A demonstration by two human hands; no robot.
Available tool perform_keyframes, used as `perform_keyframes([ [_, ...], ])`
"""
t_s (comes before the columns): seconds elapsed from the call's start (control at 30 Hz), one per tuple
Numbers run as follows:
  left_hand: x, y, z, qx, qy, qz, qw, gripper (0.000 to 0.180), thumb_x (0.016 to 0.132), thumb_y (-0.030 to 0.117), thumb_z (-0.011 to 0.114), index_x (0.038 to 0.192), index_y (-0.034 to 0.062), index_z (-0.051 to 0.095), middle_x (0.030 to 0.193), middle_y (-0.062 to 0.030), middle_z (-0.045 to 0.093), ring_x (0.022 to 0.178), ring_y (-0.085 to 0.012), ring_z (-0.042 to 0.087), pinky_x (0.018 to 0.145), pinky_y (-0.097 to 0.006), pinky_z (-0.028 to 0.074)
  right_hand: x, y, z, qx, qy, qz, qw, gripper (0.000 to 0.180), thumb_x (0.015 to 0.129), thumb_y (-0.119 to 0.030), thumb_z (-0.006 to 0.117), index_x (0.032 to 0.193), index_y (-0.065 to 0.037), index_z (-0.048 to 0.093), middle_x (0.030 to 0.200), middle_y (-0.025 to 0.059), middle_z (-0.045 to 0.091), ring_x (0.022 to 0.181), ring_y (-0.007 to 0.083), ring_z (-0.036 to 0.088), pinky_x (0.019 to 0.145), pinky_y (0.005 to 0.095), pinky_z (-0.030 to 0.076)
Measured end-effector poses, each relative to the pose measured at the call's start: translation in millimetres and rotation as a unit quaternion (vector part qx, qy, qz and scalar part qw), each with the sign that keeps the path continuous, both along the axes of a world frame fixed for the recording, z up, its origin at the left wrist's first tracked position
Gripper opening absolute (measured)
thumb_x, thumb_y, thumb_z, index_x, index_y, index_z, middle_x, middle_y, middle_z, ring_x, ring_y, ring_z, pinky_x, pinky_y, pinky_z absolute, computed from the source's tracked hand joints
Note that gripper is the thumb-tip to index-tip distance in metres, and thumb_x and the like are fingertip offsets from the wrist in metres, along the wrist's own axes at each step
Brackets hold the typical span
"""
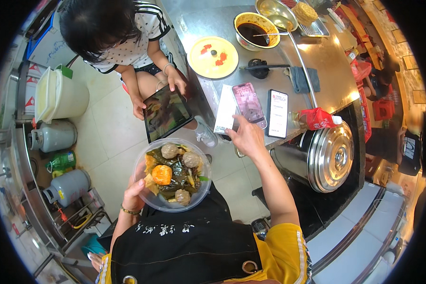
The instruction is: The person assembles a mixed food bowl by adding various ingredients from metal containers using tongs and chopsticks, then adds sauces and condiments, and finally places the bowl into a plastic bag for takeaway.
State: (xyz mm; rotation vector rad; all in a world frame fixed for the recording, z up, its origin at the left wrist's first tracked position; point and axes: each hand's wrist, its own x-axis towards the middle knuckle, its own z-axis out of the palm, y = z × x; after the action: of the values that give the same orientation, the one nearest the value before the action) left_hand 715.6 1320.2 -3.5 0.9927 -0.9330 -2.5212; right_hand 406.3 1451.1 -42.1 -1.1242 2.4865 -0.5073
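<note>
- Left hand (135, 196) is being clamped on the left side of a clear plastic bowl (200, 195); thumb is being seen at the wall, lower fingers are being hidden.
- Bowl is being held in front of the apron (184, 246), off the table (213, 87); meatballs (190, 159), an orange ball (162, 174) and dark greens (179, 174) are being carried in it.
- Right hand (247, 135) is being stretched over the table edge, thumb and forefinger apart, at a white paper slip (226, 106); contact cannot be told.
- Pink-screened phone (249, 102) and black phone (277, 113) are being lined up beside the slip.
- Tablet (168, 113) is being held by another person near the bowl.
- Risk, judged: bowl is being supported by one hand only, so tilting and spilling could be caused by a slip or a bump from the tablet.
- Also: pink-screened phone could be knocked by the reaching fingers.
</note>
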Motion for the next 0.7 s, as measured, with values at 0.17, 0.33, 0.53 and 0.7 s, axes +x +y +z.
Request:
perform_keyframes([
  [0.17, 35, -22, -13, -0.008, 0.02, 0.061, 0.998, 0.082, 0.073, 0.035, 0.066, 0.138, 0.0013, 0.031, 0.139, -0.0154, 0.037, 0.127, -0.0302, 0.038, 0.105, -0.042, 0.03, 37, 7, 26, 0.004, -0.101, 0.007, 0.995, 0.038, 0.074, -0.027, 0.069, 0.106, -0.007, 0.062, 0.07, 0.0117, 0.065, 0.07, 0.0292, 0.064, 0.062, 0.0397, 0.049],
  [0.33, 65, -69, -28, -0.033, 0.053, 0.111, 0.992, 0.076, 0.078, 0.035, 0.061, 0.137, -0.0022, 0.032, 0.139, -0.0149, 0.038, 0.128, -0.0292, 0.037, 0.106, -0.043, 0.029, 98, 7, 14, 0.066, -0.186, 0.076, 0.977, 0.038, 0.075, -0.028, 0.069, 0.106, -0.008, 0.062, 0.069, 0.0105, 0.064, 0.07, 0.029, 0.063, 0.065, 0.0405, 0.049],
  [0.53, 94, -154, -32, -0.051, 0.104, 0.122, 0.986, 0.071, 0.085, 0.039, 0.053, 0.137, -0.0026, 0.031, 0.135, -0.0148, 0.042, 0.125, -0.0284, 0.039, 0.105, -0.042, 0.029, 171, -40, -1, 0.121, -0.241, 0.141, 0.953, 0.038, 0.078, -0.03, 0.066, 0.108, -0.006, 0.061, 0.083, 0.015, 0.065, 0.089, 0.0332, 0.06, 0.08, 0.041, 0.046],
  [0.7, 127, -230, -32, -0.067, 0.162, 0.114, 0.978, 0.059, 0.091, 0.037, 0.045, 0.133, -0.0033, 0.037, 0.134, -0.0133, 0.044, 0.124, -0.0263, 0.04, 0.106, -0.04, 0.027, 206, -107, -1, 0.04, -0.255, 0.146, 0.955, 0.038, 0.079, -0.029, 0.065, 0.11, -0.007, 0.06, 0.076, 0.0111, 0.064, 0.082, 0.0307, 0.061, 0.075, 0.0403, 0.047],
])
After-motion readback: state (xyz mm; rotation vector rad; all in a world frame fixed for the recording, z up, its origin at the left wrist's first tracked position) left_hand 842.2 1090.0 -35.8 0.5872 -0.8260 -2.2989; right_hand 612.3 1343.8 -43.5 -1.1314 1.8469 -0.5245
